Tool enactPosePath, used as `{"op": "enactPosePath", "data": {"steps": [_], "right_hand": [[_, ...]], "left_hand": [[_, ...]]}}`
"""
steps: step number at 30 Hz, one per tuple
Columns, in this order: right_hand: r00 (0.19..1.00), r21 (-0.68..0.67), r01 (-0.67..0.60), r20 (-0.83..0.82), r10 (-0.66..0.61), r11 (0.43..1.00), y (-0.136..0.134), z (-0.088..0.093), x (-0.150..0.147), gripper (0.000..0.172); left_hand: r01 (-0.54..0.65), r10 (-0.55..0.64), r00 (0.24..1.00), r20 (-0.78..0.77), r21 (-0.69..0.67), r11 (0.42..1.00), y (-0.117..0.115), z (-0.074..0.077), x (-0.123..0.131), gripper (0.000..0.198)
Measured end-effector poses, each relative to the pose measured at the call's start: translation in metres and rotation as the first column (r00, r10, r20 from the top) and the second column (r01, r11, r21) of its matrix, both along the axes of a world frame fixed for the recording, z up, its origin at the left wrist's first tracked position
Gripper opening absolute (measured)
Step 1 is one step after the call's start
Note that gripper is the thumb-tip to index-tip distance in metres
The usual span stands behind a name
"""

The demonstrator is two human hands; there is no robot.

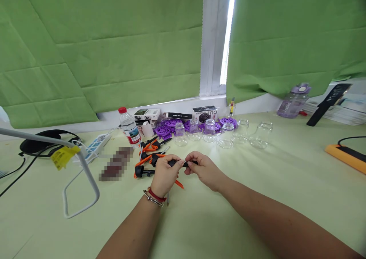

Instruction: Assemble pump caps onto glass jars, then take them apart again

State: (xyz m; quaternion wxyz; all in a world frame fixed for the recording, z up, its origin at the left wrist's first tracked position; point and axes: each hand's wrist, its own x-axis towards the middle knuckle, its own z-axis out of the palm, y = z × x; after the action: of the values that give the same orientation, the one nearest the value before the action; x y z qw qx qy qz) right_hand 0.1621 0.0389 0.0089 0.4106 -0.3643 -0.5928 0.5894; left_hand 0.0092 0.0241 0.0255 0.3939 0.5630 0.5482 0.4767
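Pinching one black tool handle (183, 163) between them, the left hand (164, 177) and right hand (204, 171) grip its two ends. Six glass jars (209, 131) stand just beyond both hands, and one water bottle (130, 128) stands beyond the left.

one head-worn camera looks forward and down over the pale green tabletop (257, 198) toward its far edge and the green fabric curtains (114, 41); the wearer's left hand (164, 175) and right hand (204, 171) sit close, centre frame.
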Motion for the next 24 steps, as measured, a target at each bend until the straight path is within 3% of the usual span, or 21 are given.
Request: {"op": "enactPosePath", "data": {"steps": [5, 9, 20, 24], "right_hand": [[0.997, 0.008, -0.071, 0.016, 0.071, 0.997, 0.0029, 0.0002, 0.0005, 0.005], [0.998, 0.054, -0.059, -0.026, 0.060, 0.997, 0.0046, -0.0014, -0.0001, 0.013], [0.998, 0.063, -0.058, 0.041, 0.056, 0.996, 0.0048, -0.0011, 0.0011, 0.006], [0.998, 0.086, -0.053, 0.041, 0.049, 0.995, 0.0043, -0.0010, 0.0016, 0.016]], "left_hand": [[-0.007, 0.008, 1.000, 0.020, -0.030, 1.000, 0.0000, 0.0012, 0.0011, 0.023], [-0.007, 0.009, 0.999, 0.051, -0.045, 0.999, 0.0009, 0.0006, 0.0009, 0.024], [0.013, -0.010, 0.997, 0.079, -0.040, 0.999, -0.0003, 0.0018, 0.0024, 0.028], [0.040, -0.036, 0.991, 0.129, -0.028, 0.999, -0.0008, 0.0007, 0.0021, 0.030]]}}
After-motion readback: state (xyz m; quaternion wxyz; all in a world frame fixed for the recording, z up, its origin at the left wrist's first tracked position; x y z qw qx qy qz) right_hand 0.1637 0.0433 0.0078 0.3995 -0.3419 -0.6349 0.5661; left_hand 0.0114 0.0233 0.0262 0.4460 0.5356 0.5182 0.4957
